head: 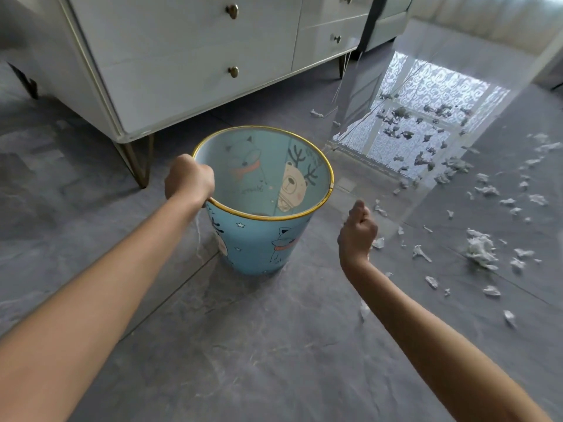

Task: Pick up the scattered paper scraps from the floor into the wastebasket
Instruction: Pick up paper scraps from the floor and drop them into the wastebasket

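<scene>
A light-blue wastebasket (259,242) with a gold rim and cartoon animals stands upright on the grey floor, and nothing shows inside it. My left hand (189,179) grips its rim on the left side. My right hand (358,233) hovers to the right of the basket with its fingers curled into a fist; I see nothing in it. Several white paper scraps (481,248) lie scattered over the floor to the right, with more (402,112) farther back.
A white dresser (182,56) on gold legs stands just behind the basket. A pale sofa (487,22) sits at the back right. The glossy floor mirrors a bright window (426,95) beyond the basket.
</scene>
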The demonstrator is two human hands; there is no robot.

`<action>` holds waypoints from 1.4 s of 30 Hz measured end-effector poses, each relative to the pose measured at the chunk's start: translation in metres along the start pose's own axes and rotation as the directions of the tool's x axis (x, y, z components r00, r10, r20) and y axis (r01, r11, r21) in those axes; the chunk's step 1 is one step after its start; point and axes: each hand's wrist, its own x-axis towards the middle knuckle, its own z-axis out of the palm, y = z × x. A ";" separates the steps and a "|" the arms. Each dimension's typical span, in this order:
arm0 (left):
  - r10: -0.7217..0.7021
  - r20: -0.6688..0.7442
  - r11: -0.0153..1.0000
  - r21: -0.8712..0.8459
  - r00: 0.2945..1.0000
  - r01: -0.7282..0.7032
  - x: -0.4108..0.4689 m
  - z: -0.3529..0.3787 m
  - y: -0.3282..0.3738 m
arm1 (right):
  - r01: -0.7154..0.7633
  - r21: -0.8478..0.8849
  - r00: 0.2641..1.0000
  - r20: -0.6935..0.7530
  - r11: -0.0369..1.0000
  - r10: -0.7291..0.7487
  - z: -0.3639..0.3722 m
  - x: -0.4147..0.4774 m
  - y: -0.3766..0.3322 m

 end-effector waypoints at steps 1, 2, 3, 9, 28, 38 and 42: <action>-0.004 0.004 1.000 -0.006 1.000 0.004 0.000 0.000 0.000 | 0.043 0.072 0.999 0.015 0.996 -0.045 0.005 0.009 -0.023; 0.000 0.008 1.000 -0.012 1.000 0.000 -0.001 0.000 0.001 | 0.100 0.124 0.993 0.049 0.987 -0.107 0.008 0.016 -0.046; 0.004 0.013 1.000 -0.010 1.000 -0.004 -0.001 -0.001 0.002 | 0.177 0.152 0.977 0.092 0.972 -0.192 0.012 0.022 -0.067; 0.013 0.023 1.000 -0.015 1.000 -0.013 -0.003 -0.002 0.000 | 0.616 -0.234 0.740 0.499 0.752 -0.451 0.045 -0.007 -0.122; 0.049 0.114 0.999 -0.027 0.992 -0.046 -0.056 0.028 0.038 | 0.282 -0.323 0.952 -0.026 0.904 -0.306 -0.110 0.011 0.022; 0.127 0.150 0.992 -0.020 0.981 -0.126 -0.069 0.060 0.062 | -0.260 -0.890 0.943 -0.151 0.373 0.296 -0.227 -0.041 0.150; 0.166 0.137 0.985 0.023 0.977 -0.170 -0.070 0.059 0.061 | 0.144 -0.921 0.908 0.269 0.362 0.321 -0.187 -0.051 0.137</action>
